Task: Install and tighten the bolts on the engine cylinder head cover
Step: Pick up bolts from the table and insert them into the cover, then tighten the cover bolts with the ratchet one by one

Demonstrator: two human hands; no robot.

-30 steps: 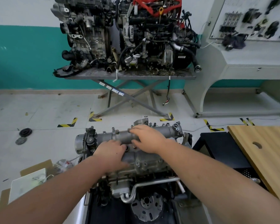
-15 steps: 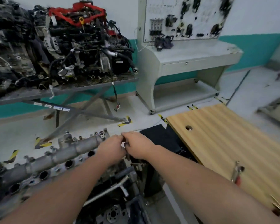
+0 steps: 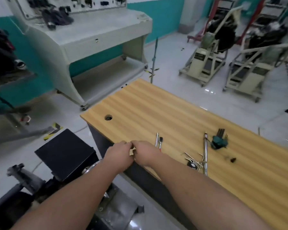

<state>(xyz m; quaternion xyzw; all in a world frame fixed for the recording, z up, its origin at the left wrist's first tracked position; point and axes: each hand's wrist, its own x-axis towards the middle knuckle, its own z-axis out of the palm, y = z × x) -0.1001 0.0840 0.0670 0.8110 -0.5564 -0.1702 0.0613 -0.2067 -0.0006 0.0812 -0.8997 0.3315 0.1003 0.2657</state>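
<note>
The left hand (image 3: pixel 119 155) and the right hand (image 3: pixel 144 154) are held together, knuckle to knuckle, above the near edge of the wooden table (image 3: pixel 181 113). The fingers of both are curled inward and the fingertips are met between the two hands, as if something small were pinched there; what, if anything, is held in either grip cannot be told, since it is hidden by the fingers and blurred. No bolt can be made out. Of the engine (image 3: pixel 23 181) only a blurred dark and grey part is seen at the lower left, well apart from the hands, and its cylinder head cover cannot be distinguished. On the table, to the right of the hands, a slim ratchet handle (image 3: pixel 157 140) is laid, and further right a long metal bar (image 3: pixel 205 155), a loose cluster of hex keys (image 3: pixel 192 161), a green holder with dark keys (image 3: pixel 219 141) and a small dark piece (image 3: pixel 233 160) are seen. A round cable hole (image 3: pixel 108 117) is cut near the table's far left corner. A black box (image 3: pixel 65 151) stands on the floor beside the table. A pale grey training console (image 3: pixel 90 39) and two engine stands (image 3: pixel 223 52) are placed behind. No brand, label or writing can be read anywhere; the frame is too blurred.
</note>
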